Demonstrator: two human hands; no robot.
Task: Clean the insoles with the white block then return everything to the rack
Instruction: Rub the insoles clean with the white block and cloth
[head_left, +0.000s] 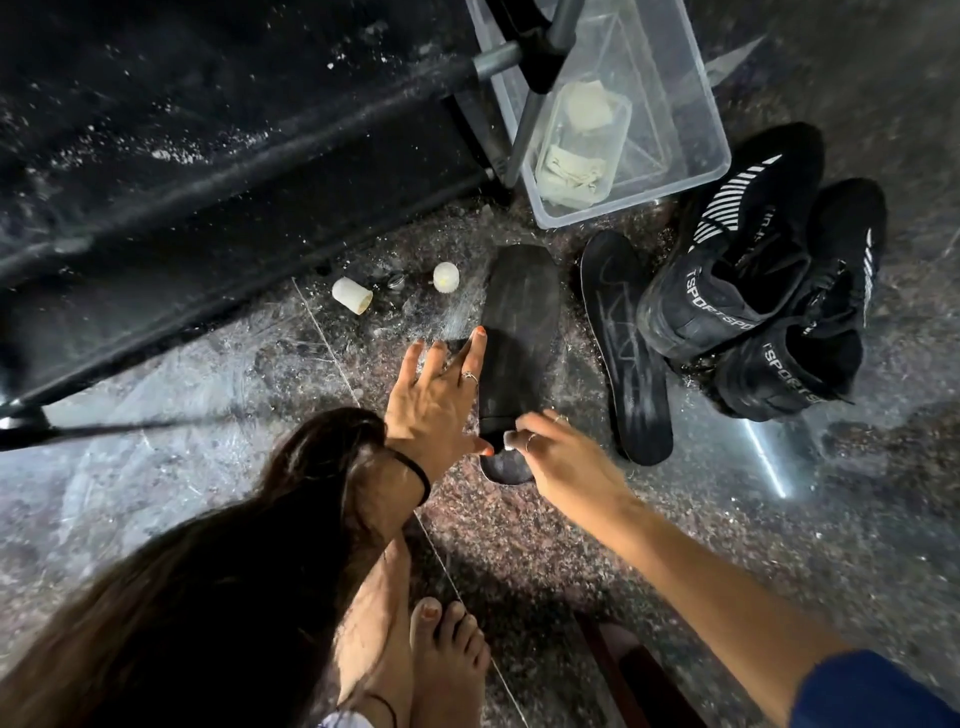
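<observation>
A black insole (519, 322) lies on the stone floor in the middle of the view. My left hand (436, 405) presses on its left edge with spread, straight fingers. My right hand (561, 457) sits over the insole's near end and pinches a small white block (510, 440), mostly hidden by the fingers. A second black insole (623, 353), streaked with pale marks, lies just to the right. Beyond it stand two black sport shoes (763, 291) side by side.
A clear plastic bin (691, 124) with a smaller clear box inside stands at the back beside the rack's metal leg (540, 98). The rack's dark dusty lower shelf (208, 156) fills the left. A white cap (352, 295) and a white round piece (445, 276) lie on the floor. My bare feet (415, 654) are below.
</observation>
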